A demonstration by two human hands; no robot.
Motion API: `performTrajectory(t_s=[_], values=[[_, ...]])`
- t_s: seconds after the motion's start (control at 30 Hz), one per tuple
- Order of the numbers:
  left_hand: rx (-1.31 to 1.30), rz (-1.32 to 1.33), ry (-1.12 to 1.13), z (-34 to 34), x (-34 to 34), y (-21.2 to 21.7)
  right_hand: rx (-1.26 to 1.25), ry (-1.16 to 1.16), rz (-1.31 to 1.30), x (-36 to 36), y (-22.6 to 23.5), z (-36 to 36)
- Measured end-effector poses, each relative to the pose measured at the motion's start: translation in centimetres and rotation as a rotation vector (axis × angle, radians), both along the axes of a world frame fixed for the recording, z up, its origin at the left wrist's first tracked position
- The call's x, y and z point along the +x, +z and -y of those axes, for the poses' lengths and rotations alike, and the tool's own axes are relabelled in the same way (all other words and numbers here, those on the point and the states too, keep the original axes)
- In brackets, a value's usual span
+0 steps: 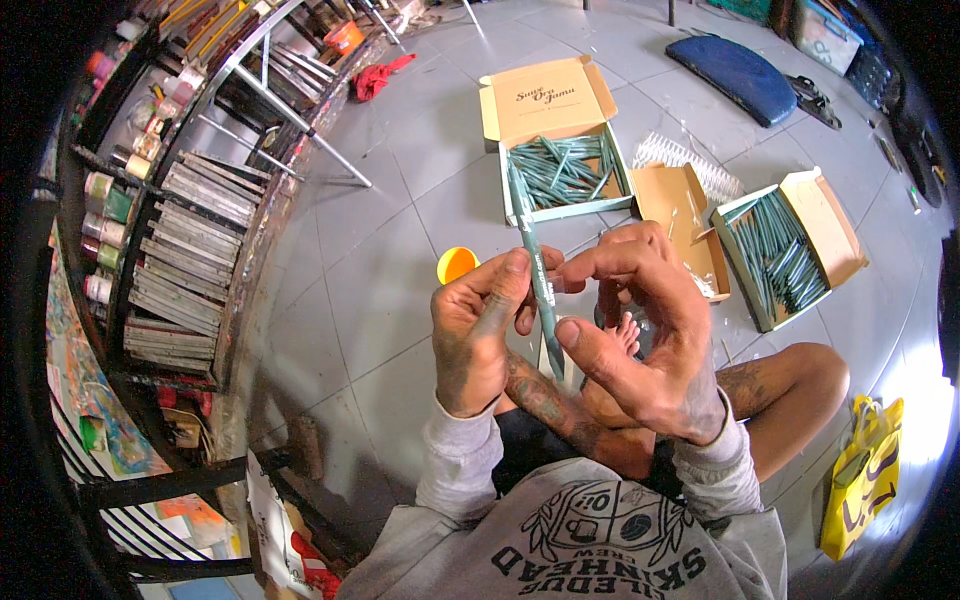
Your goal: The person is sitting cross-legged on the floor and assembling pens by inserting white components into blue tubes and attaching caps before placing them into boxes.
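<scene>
Green stick (533,262): upright, between both hands.
Left hand (478,335): raised, fingertips pinching it.
Right hand (650,340): thumb and forefinger pinching it, others spread.

**Boxes, a bag and labelled jars around the tiled floor**

An open cardboard box (560,150) lies on the grey floor straight ahead; its tan lid flap carries dark script, its walls are pale green, and it is filled with green sticks. To the right, a second open box (785,245) of the same kind, tilted, also holds green sticks. Between them sits a smaller empty tan box (680,215) with its flaps up. At the lower right stands a yellow bag (865,480) with dark lettering. On the rack at the left, a row of jars (105,230) bears coloured labels, too small to read.
</scene>
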State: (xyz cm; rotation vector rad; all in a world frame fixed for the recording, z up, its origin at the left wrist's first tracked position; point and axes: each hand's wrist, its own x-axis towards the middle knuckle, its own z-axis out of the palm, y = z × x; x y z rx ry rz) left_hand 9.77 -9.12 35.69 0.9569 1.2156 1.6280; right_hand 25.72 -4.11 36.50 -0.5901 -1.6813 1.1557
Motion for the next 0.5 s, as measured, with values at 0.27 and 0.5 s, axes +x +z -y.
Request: performTrajectory(t_s=[0.27, 0.5], values=[[-0.017, -0.031, -0.046, 0.5, -0.2, -0.1, 0.017, 0.121, 0.007, -0.5, -0.6, -1.3], [-0.04, -0.096, 0.033, 0.1, 0.7, -1.2, 0.293, -0.089, 0.001, -1.8, -1.5, -0.2]])
